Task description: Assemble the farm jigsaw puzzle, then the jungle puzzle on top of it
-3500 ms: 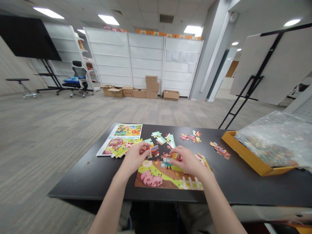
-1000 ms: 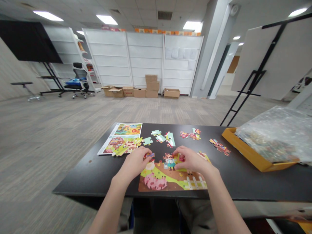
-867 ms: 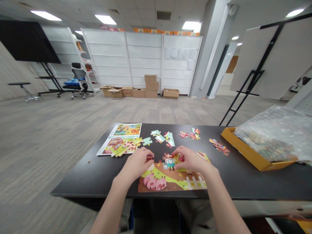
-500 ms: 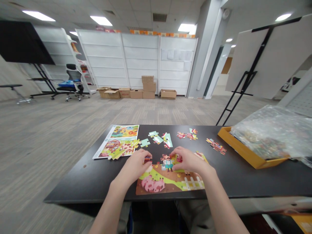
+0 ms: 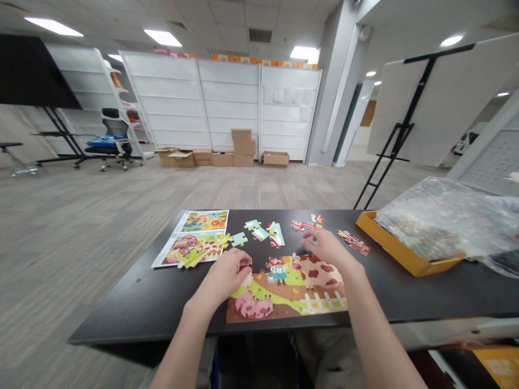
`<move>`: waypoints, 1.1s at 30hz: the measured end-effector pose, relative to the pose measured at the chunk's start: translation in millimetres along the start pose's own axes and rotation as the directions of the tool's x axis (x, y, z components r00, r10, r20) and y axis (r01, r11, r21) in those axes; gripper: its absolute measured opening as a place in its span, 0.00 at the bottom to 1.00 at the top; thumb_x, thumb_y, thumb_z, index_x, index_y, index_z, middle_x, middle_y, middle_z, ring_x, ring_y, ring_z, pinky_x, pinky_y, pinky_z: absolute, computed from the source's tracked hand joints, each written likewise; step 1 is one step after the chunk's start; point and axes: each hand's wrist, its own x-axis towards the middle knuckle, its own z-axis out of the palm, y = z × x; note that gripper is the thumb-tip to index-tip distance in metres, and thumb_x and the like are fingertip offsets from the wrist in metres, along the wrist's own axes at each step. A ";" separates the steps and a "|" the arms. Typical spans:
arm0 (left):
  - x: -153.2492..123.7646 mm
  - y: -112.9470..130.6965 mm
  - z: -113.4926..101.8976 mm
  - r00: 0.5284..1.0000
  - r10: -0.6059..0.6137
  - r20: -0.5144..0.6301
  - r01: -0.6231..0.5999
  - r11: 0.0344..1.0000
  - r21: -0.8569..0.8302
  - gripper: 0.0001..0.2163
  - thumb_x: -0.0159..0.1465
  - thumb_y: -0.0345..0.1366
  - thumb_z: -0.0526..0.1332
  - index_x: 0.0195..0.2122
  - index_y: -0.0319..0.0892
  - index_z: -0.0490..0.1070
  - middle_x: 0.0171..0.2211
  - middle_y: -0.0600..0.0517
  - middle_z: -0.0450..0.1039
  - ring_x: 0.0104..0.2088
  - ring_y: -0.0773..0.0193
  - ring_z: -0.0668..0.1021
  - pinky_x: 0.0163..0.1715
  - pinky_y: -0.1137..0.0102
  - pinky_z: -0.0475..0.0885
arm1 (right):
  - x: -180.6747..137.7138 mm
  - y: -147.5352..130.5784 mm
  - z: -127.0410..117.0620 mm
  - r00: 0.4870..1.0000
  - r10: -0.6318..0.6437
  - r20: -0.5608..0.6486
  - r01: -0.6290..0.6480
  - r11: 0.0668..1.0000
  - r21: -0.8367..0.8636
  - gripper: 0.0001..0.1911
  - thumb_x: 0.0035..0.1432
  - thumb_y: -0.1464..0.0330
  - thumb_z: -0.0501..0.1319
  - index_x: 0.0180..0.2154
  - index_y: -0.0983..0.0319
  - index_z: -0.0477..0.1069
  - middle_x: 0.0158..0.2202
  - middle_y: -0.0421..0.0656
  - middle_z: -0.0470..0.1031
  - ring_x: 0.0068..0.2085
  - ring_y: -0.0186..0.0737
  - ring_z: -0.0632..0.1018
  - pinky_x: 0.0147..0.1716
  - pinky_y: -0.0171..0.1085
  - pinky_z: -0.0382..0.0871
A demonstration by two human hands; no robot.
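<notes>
A partly joined farm jigsaw puzzle (image 5: 284, 294) lies near the table's front edge, showing a pig, a farmer, a cow and a white fence. At its upper left corner my left hand (image 5: 227, 273) is closed on a small dark-red puzzle piece (image 5: 244, 264), mostly covered by the fingers. My right hand (image 5: 326, 249) hovers above the puzzle's far edge, fingers apart and nothing visible in them. Just beyond its fingertips lie red barn pieces (image 5: 300, 225). Pale blue sky pieces (image 5: 259, 233) are scattered left of these, and several brown-red pieces (image 5: 354, 243) lie to the right.
On the black table (image 5: 133, 308), a printed picture sheet (image 5: 168, 251) lies at the left with yellow-green pieces (image 5: 194, 255) on it. A yellow box (image 5: 405, 254) holding a clear plastic bag (image 5: 438, 216) stands at the right. Cardboard boxes (image 5: 243, 148) stand by the far shelves.
My right hand has left the farmer and cow area and moved up and right toward the red barn pieces, uncovering the cow. My left hand stays at the upper left corner.
</notes>
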 end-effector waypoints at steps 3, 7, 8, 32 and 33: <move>0.1 -1.8 0.1 0.999 0.016 -0.030 -0.016 1.000 -0.026 0.07 0.65 0.31 0.60 0.41 0.41 0.77 0.44 0.46 0.78 0.46 0.55 0.78 0.48 0.63 0.71 | 11.8 32.5 2.8 0.978 0.163 -0.134 -0.188 0.959 -0.210 0.15 0.66 0.70 0.54 0.50 0.67 0.75 0.54 0.56 0.75 0.54 0.53 0.75 0.54 0.45 0.64; 1.0 -5.6 0.5 0.996 0.041 -0.079 -0.044 0.998 -0.033 0.08 0.66 0.28 0.59 0.39 0.41 0.77 0.42 0.47 0.78 0.45 0.56 0.79 0.48 0.64 0.70 | 17.9 54.5 12.8 0.970 0.216 -0.113 -0.241 0.921 -0.307 0.21 0.65 0.74 0.54 0.57 0.69 0.69 0.61 0.59 0.70 0.61 0.55 0.71 0.58 0.46 0.60; 1.2 -6.6 0.6 0.995 0.042 -0.090 -0.045 0.998 -0.031 0.08 0.66 0.27 0.58 0.39 0.41 0.77 0.41 0.47 0.79 0.45 0.56 0.79 0.48 0.64 0.70 | 17.9 56.2 14.5 0.972 0.215 -0.094 -0.234 0.919 -0.319 0.20 0.65 0.73 0.54 0.56 0.69 0.71 0.61 0.58 0.71 0.60 0.55 0.72 0.58 0.46 0.61; 1.3 4.7 -1.4 0.999 -0.021 -0.024 0.023 0.996 0.086 0.09 0.68 0.35 0.57 0.41 0.44 0.77 0.45 0.48 0.78 0.46 0.55 0.78 0.49 0.64 0.71 | 5.0 43.1 -1.7 0.863 0.428 -0.269 -0.453 0.891 -0.033 0.10 0.50 0.65 0.67 0.36 0.61 0.76 0.34 0.47 0.82 0.39 0.47 0.81 0.35 0.37 0.67; 1.6 5.4 -1.1 1.000 -0.020 -0.022 0.022 0.996 0.089 0.09 0.68 0.35 0.57 0.41 0.44 0.77 0.44 0.48 0.78 0.46 0.56 0.78 0.48 0.64 0.71 | 5.3 40.3 -3.2 0.862 0.427 -0.273 -0.445 0.896 -0.004 0.10 0.49 0.64 0.67 0.34 0.61 0.75 0.33 0.47 0.82 0.38 0.47 0.81 0.34 0.37 0.67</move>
